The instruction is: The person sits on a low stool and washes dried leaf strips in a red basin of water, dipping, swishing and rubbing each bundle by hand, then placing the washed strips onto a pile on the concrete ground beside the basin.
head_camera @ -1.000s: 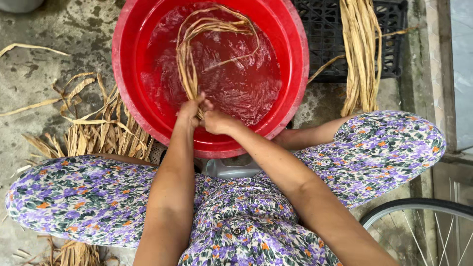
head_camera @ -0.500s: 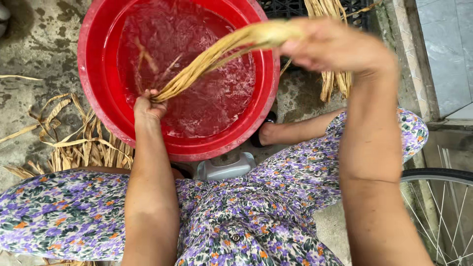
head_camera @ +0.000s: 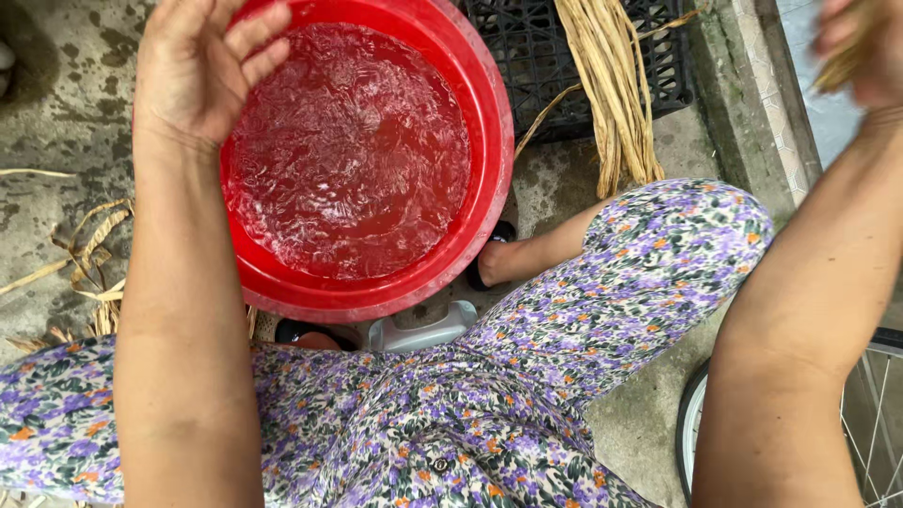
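A red basin full of rippling water stands on the ground between my knees. My left hand hovers over its left rim, fingers apart and holding nothing. Far to the upper right, my right hand is raised and blurred, closed around a bundle of tan fibre strands that mostly runs out of view. A bundle of the same tan strands lies on a black plastic crate behind the basin.
Dry tan strips are scattered on the wet concrete at the left. A bicycle wheel stands at the lower right. My legs in floral cloth fill the lower part. A small white stool sits under me.
My right hand has pulled the wet strands out of the basin and carried them up to the right. My left hand let go and rose over the rim. The basin now holds only water.
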